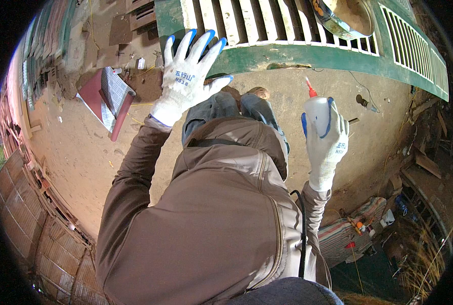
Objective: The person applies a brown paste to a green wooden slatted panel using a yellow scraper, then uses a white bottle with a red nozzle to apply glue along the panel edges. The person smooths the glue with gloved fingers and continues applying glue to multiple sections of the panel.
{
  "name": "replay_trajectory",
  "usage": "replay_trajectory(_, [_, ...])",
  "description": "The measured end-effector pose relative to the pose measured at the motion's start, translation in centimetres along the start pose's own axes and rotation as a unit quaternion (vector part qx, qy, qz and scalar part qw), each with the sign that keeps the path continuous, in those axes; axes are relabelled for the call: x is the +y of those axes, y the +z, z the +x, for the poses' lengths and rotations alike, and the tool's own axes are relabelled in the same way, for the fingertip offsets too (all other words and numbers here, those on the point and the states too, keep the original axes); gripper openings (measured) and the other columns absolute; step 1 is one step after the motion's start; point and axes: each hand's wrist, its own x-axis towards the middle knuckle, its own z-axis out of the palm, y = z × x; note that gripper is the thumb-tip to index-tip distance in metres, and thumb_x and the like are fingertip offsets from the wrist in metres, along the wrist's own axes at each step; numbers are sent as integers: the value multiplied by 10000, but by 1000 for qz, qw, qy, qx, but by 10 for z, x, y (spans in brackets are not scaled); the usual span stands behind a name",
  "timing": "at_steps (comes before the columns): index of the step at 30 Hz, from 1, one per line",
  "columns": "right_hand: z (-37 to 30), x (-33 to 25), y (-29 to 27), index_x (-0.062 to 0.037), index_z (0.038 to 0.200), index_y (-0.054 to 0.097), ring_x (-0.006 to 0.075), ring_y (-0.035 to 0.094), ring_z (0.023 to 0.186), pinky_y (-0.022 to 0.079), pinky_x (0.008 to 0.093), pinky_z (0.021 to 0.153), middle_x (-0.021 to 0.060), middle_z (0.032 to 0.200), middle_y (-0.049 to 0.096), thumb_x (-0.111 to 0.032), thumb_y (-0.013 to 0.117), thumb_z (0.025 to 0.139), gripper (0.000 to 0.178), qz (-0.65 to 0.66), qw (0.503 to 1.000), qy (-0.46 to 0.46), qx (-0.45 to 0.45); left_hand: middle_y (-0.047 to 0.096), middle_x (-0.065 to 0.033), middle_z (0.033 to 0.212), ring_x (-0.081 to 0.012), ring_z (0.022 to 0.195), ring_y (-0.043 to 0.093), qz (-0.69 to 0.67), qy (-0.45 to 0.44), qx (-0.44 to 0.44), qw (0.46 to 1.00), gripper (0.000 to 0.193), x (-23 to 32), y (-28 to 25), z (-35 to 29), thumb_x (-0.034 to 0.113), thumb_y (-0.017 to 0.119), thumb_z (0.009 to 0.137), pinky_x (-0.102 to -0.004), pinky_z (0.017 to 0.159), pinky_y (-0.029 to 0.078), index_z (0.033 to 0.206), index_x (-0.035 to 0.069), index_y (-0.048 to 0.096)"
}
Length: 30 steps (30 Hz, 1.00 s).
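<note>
Bottle (316, 116) with a red tip (312, 92) sits gripped in our right hand (333, 140), just short of the green shutter (333, 57). Our left hand (184, 76) spreads wide at the shutter's near left corner; touching, we cannot tell. A tin (333, 24) tops the shutter.

the tan floor (69, 157) carries a red sheet (106, 99) (partly curled).

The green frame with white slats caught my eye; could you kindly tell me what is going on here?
A person in a brown jacket holds a white bottle in the gloved right grip, its red nozzle directed towards the green frame. The gloved left grip is spread open by the frame's edge; contact is unclear. A round tin sits on the frame, and a reddish sheet lies on the floor.
</note>
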Motion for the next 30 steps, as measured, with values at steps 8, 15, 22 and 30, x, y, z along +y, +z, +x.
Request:
replay_trajectory(8, [0,11,3,-68,1418,613,367,703,994,456,545,1104,154,1110,720,-232,815,847,628,-2,1000,0,21,466,-103,1582,-394,1449,392,1,-1,2,1000,786,1,-2,0,641,669,889,-648,1207,230,1520,192,534])
replay_trajectory(15, [1,14,2,-56,1403,617,374,705,1018,466,548,1092,173,1125,720,-217,821,834,626,-3,1000,5,21,471,-102,1580,-391,1450,396,-6,-5,11,1000,779,1,0,-1,633,674,887,-639,1205,237,1520,199,537])
replay_trajectory(22, [0,15,3,-56,1395,620,372,708,1022,471,544,1090,171,1133,720,-210,819,833,615,-2,1000,1,26,471,-96,1584,-388,1453,393,5,-3,3,1000,786,1,-1,0,641,666,888,-635,1207,235,1527,205,529])
replay_trajectory(30, [0,13,4,-63,1400,625,357,707,1039,469,512,1094,153,1134,723,-233,820,836,620,15,1000,5,21,454,-92,1597,-384,1465,378,5,-11,-3,1000,797,2,-1,1,652,668,885,-641,1210,225,1526,200,527])
